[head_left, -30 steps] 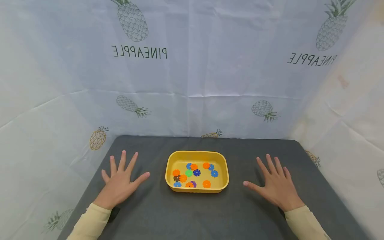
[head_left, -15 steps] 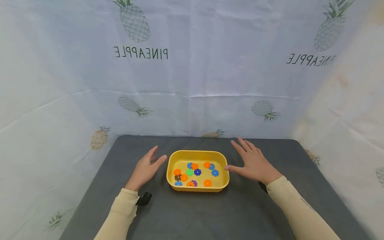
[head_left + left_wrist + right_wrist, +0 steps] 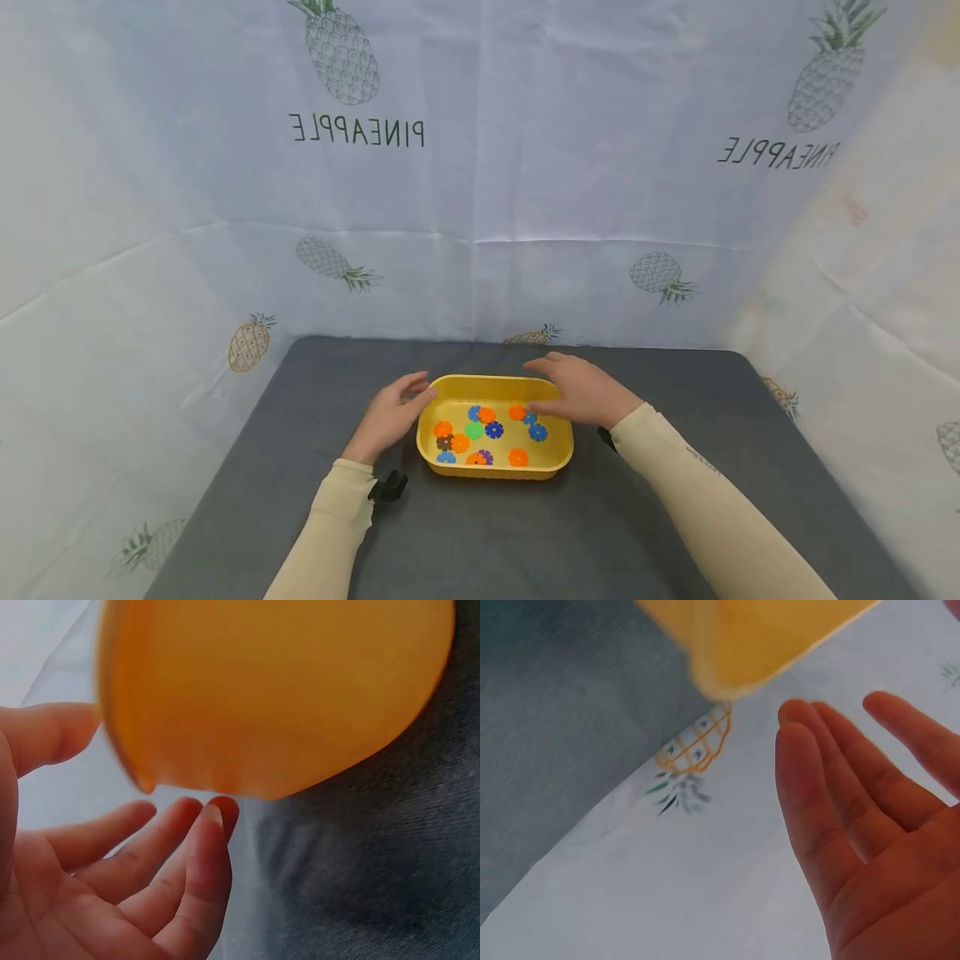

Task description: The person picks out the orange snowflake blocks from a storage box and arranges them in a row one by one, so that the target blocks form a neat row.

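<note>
A yellow plastic tray [image 3: 495,473] sits on the dark table, holding several small notched plastic discs, among them a green disc [image 3: 474,431], a dark blue disc [image 3: 493,430] and an orange disc [image 3: 518,457]. My left hand [image 3: 384,418] is at the tray's left side, thumb tip right at the rim; in the left wrist view its fingers bend loosely beside the tray wall [image 3: 285,697]. Over the right back corner hovers my right hand [image 3: 585,390], fingers extended and holding nothing. The right wrist view has those fingers [image 3: 802,776] beside the tray's corner.
The dark grey table [image 3: 480,550] ends at the back against a white pineapple-print curtain [image 3: 540,192], which also hangs along both sides. A black band [image 3: 388,486] is on the left wrist below the beige sleeve [image 3: 322,525].
From spread wide on either side, both hands have moved inward to the tray, the left to its left edge, the right over its right back corner. The tray has hardly moved.
</note>
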{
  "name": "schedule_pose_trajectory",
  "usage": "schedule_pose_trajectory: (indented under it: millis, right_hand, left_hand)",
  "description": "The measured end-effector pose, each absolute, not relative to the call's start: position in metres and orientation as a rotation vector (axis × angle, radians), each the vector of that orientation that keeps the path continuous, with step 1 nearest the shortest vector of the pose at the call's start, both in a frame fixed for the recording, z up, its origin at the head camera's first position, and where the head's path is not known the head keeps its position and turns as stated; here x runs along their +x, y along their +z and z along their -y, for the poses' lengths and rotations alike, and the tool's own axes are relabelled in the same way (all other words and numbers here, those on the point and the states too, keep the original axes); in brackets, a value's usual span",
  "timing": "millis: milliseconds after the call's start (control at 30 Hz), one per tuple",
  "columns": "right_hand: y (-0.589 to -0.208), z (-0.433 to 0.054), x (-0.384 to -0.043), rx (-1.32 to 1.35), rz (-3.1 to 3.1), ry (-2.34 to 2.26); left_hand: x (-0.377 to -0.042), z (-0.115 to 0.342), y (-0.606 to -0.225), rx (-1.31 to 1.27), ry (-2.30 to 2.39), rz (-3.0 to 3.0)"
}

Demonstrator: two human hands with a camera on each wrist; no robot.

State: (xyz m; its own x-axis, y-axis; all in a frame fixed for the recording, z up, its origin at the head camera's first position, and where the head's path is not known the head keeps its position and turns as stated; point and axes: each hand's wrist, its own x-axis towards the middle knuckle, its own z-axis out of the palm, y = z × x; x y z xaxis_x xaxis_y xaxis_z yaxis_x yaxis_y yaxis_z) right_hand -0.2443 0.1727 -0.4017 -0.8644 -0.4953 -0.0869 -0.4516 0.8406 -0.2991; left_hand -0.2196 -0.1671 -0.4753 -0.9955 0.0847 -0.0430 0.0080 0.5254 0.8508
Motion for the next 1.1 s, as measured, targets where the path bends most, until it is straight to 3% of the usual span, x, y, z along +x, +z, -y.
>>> schedule_pose_trajectory:
  millis: [333, 1100]
  right_hand:
    - [-0.416, -0.141, -0.256, -0.734, -2.700, -0.456]
    - [-0.444, -0.100, -0.260, -0.638, -2.791, -0.108]
  left_hand:
    - [-0.222, 0.165, -0.482, 0.012, 1.543, -2.617]
    - [-0.227, 0.166, -0.484, 0.091, 1.725, -2.461]
